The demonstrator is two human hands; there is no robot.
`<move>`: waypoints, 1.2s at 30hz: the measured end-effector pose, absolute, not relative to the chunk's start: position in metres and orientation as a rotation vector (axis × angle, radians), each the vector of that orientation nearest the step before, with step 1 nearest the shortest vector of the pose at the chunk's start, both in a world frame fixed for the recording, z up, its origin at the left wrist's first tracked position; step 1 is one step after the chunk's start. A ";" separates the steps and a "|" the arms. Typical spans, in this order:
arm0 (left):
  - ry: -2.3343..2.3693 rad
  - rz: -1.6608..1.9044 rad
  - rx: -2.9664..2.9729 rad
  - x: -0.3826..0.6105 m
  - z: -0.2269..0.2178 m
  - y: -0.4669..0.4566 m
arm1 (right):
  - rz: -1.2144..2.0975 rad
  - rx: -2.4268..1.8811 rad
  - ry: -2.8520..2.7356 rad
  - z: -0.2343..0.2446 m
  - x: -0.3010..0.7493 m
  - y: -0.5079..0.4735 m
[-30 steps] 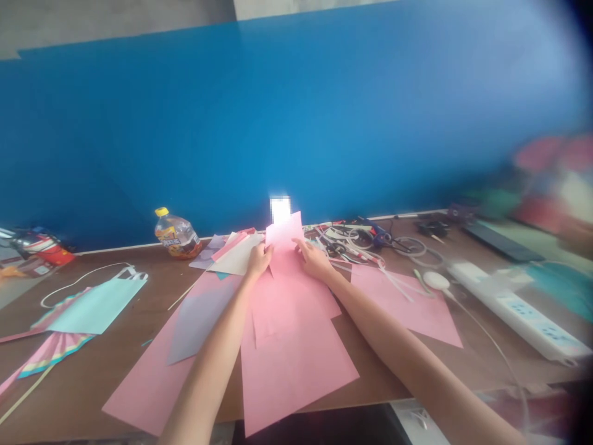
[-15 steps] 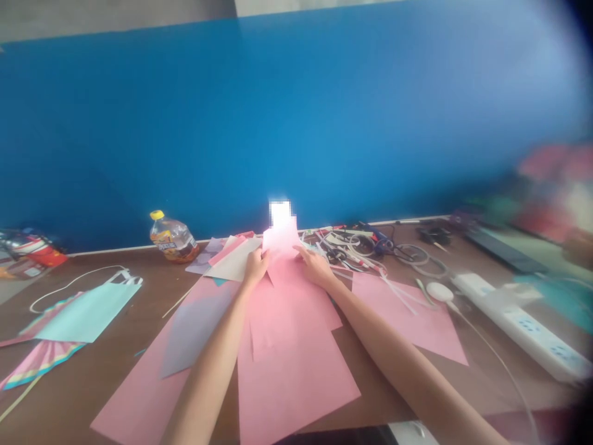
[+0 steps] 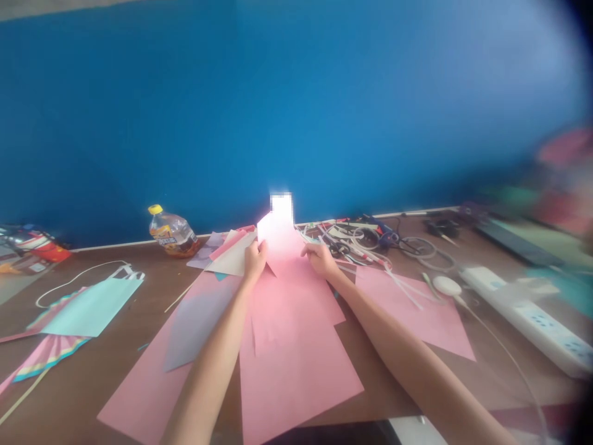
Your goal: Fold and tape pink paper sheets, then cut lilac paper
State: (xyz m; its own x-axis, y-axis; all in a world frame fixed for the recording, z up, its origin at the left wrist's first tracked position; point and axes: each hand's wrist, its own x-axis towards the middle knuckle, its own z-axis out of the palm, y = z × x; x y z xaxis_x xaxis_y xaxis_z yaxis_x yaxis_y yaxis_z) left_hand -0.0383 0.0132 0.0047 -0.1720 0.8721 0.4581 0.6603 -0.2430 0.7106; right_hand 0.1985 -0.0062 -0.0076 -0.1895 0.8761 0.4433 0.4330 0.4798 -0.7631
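Between my two hands a small pink paper piece (image 3: 280, 244) is held up, its top washed out by a bright glare. My left hand (image 3: 255, 261) is closed on its left edge, thumb uppermost. On the right side, my right hand (image 3: 320, 259) has its fingers curled in a pinch at the paper's edge. Beneath the hands lie large pink sheets (image 3: 296, 371), overlapping one another. A grey-purple sheet (image 3: 194, 327) rests on the left one, partly under my left forearm. Just left of my left hand are a cream sheet (image 3: 231, 261) and other coloured papers.
A yellow-capped drink bottle (image 3: 172, 232) leans near the blue partition (image 3: 185, 123). White cables (image 3: 359, 241) are tangled at the back. To the right are another pink sheet (image 3: 417, 309) and a power strip (image 3: 528, 315). A mint paper bag (image 3: 95, 306) and pleated striped paper (image 3: 50, 358) lie left.
The view has shifted slightly. My right forefinger, stretched along the paper before, is now curled in. The pink piece is tilted a little differently between my hands.
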 end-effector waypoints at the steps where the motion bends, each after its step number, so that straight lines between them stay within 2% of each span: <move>1: 1.762 1.394 1.822 -0.039 0.005 0.013 | 0.599 -1.095 -1.733 -0.009 0.200 -0.005; 12: 1.483 1.573 1.527 -0.046 0.005 0.017 | 0.633 -1.117 -1.377 -0.010 0.206 0.000; 23: 1.385 1.368 1.643 -0.039 0.008 0.013 | 0.397 -1.276 -1.260 -0.005 0.206 -0.008; 32: 1.383 1.135 1.566 -0.033 0.018 0.003 | 0.350 -1.249 -1.573 0.003 0.198 -0.012; 36: 1.390 1.091 1.583 -0.031 0.016 0.001 | 0.223 -1.220 -1.556 0.003 0.195 -0.013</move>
